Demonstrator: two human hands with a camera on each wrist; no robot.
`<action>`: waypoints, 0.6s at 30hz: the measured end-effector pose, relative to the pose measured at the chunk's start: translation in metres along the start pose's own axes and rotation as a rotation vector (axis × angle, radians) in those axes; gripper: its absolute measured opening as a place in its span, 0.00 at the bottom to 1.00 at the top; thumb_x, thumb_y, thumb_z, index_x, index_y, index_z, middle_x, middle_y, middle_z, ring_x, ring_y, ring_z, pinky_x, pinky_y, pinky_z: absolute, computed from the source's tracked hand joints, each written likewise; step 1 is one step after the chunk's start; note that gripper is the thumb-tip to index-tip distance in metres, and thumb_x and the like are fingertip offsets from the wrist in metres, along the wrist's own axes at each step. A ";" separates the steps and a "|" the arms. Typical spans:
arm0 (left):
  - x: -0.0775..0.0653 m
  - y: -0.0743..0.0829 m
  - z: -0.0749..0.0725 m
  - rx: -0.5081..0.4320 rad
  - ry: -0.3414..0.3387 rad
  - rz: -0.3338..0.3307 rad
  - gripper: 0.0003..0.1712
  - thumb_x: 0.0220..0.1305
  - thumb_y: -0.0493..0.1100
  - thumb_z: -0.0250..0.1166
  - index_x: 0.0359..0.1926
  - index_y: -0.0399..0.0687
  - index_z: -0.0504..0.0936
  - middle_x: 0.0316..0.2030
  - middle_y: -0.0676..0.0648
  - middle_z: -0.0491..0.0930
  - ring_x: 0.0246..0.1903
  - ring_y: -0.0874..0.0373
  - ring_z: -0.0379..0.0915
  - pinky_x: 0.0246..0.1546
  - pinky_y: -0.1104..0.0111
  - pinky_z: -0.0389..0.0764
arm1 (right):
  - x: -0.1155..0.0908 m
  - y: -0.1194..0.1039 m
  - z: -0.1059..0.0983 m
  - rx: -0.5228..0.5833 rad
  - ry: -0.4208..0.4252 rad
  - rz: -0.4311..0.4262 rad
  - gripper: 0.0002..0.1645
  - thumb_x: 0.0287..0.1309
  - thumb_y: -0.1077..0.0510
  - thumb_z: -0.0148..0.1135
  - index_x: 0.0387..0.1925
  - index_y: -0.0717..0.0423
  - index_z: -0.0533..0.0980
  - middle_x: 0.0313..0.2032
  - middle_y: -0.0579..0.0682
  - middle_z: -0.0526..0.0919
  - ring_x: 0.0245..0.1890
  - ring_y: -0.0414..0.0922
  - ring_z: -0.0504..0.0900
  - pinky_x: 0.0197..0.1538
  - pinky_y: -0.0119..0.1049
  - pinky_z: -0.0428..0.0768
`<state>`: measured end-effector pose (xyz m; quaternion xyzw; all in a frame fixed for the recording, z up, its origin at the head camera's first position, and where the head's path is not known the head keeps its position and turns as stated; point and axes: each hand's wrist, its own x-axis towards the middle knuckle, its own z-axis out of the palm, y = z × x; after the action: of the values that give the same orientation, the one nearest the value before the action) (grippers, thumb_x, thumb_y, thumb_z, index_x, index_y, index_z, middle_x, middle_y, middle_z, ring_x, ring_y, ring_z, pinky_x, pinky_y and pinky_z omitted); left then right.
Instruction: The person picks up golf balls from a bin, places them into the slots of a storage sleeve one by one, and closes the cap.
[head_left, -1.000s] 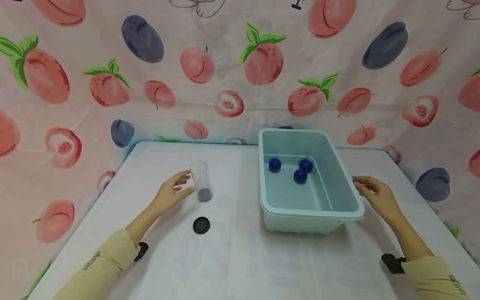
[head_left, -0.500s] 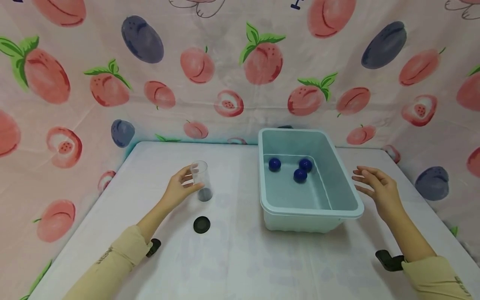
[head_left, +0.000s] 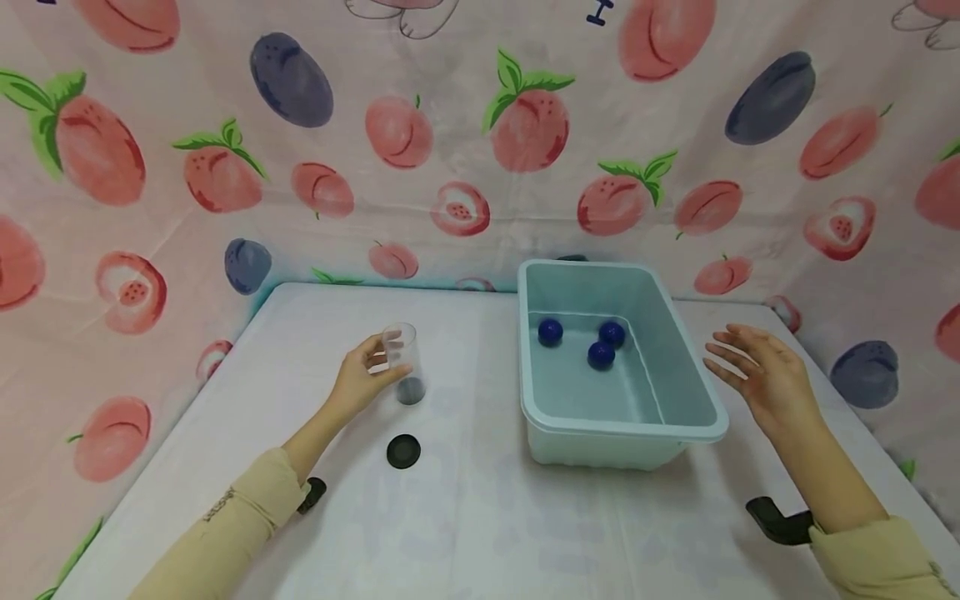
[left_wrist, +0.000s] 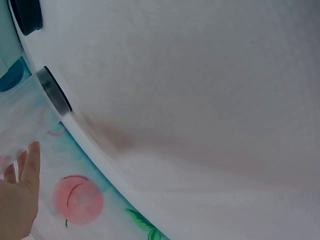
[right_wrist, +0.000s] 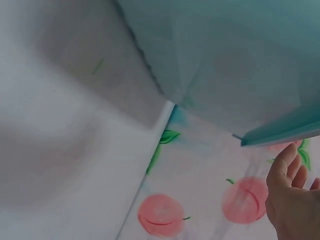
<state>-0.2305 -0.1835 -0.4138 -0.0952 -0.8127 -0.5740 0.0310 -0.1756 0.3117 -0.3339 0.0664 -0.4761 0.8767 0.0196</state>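
Observation:
My left hand (head_left: 360, 379) holds a clear cylindrical container (head_left: 408, 354), its thumb across the near side and its fingers behind. The container stands upright, has a dark base and an uncovered top; the left wrist view shows its base (left_wrist: 54, 90) close to the hand (left_wrist: 20, 200). Just in front of it on the table lies a round black lid (head_left: 403, 451). A pale blue plastic bin (head_left: 630, 427) stands to the right, with three dark blue balls (head_left: 601, 355) on its floor. Beside the bin's right rim my right hand (head_left: 772, 383) is raised, fingers spread, holding nothing.
A white cloth covers the table (head_left: 480, 525). Behind and at the sides hangs a pink fruit-print cloth (head_left: 480, 108). Black wrist mounts stick out from the left sleeve (head_left: 247, 508) and right sleeve (head_left: 873, 558).
My left hand has moved right from beside the clear container to grip it. My right hand has come away from the bin's rim, lifting and spreading its fingers. Bin, balls and lid stay put.

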 end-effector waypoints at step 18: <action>-0.002 -0.003 0.002 0.087 0.030 0.082 0.33 0.55 0.37 0.69 0.61 0.38 0.69 0.51 0.32 0.75 0.50 0.38 0.75 0.49 0.53 0.79 | 0.026 -0.027 0.040 -0.232 -0.081 0.198 0.13 0.68 0.59 0.49 0.39 0.50 0.82 0.36 0.46 0.86 0.38 0.42 0.86 0.39 0.35 0.84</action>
<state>-0.2288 -0.1825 -0.4174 -0.1185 -0.8316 -0.5380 0.0708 -0.1945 0.2922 -0.2866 0.0518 -0.5788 0.8100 -0.0786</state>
